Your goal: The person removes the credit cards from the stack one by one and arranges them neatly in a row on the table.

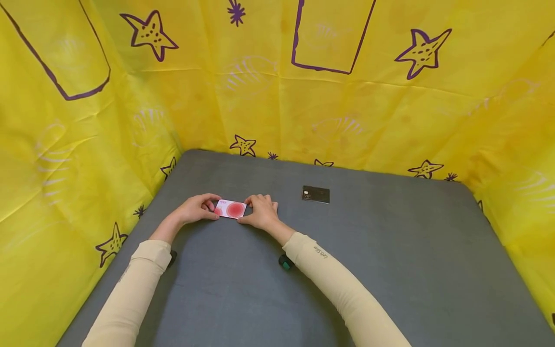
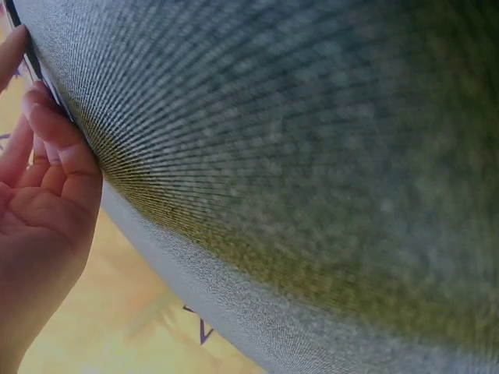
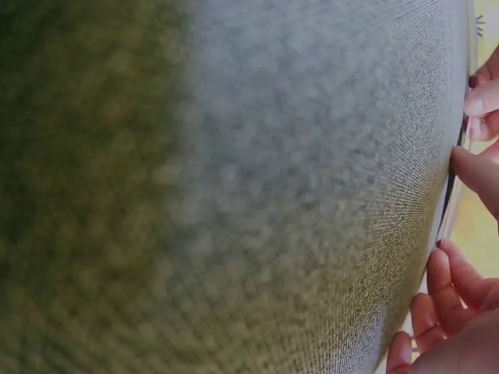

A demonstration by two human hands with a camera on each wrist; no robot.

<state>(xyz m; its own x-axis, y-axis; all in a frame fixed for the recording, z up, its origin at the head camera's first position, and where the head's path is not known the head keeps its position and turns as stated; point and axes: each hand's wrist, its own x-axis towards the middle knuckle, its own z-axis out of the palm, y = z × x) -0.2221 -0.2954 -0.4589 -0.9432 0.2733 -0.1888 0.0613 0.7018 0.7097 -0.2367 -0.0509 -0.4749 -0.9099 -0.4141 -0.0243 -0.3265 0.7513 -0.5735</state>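
A small white and pink card (image 1: 231, 209) with red circles lies at or just above the grey surface, left of the middle in the head view. My left hand (image 1: 196, 208) pinches its left end between thumb and fingers. At the opposite end, my right hand (image 1: 262, 212) grips the card the same way. Farther right and slightly back, a black card (image 1: 316, 194) marked VIP lies flat, apart from both hands. The left wrist view has the left hand (image 2: 51, 187) at its left edge. In the right wrist view, fingers of the right hand (image 3: 460, 319) show at the right edge.
A grey cloth-like table surface (image 1: 381, 270) extends under both arms. Yellow fabric (image 1: 277, 111) printed with purple stars rises along its back and both sides. Both forearms wear pale sleeves, with a dark strap near each wrist.
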